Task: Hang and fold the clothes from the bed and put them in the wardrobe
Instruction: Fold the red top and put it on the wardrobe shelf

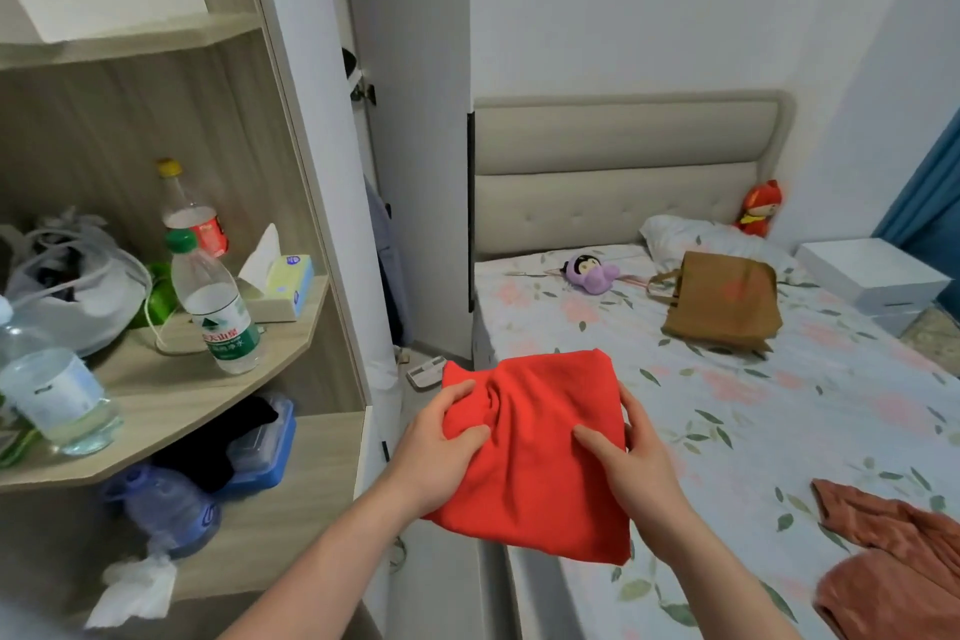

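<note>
Two hands, left hand (441,447) and right hand (631,463), gripping one folded red garment (540,452) | one rust garment (893,561) on bed (727,405)

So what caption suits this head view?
Both hands, left hand and right hand, hold a folded red garment beside the bed.

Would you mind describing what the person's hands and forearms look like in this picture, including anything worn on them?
Both forearms are bare up to the bottom edge of the picture, with no sleeve or cuff showing. The left hand and the right hand wear no gloves, and no watch, bracelet or ring is visible on them. The fingernails that show look short and unpainted.
</note>
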Tool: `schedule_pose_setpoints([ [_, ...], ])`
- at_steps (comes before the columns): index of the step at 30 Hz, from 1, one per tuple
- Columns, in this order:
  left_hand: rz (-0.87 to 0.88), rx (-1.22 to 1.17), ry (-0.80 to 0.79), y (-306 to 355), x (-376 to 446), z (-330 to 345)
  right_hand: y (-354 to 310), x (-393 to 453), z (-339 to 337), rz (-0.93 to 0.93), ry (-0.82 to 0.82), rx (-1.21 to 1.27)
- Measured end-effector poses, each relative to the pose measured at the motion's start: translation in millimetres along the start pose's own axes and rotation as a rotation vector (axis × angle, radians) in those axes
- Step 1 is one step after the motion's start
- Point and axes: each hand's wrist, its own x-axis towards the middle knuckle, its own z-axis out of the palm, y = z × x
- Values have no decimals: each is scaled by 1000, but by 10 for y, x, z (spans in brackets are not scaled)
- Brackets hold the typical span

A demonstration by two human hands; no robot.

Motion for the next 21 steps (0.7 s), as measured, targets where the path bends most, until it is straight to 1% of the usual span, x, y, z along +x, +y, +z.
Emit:
schedule_pose_setpoints([
  [5, 17, -17, 63, 297, 713, -98, -240, 919, 57, 1, -69, 14],
  [9, 22, -19, 163, 491, 1188, -252, -544, 1602, 185, -51, -139, 0],
  [15, 26, -49, 263, 680, 1772, -559, -945, 2326, 545, -121, -226, 23],
  [21, 60, -58, 311, 841, 2492, -872, -1238, 3008, 893, -152, -217, 36],
])
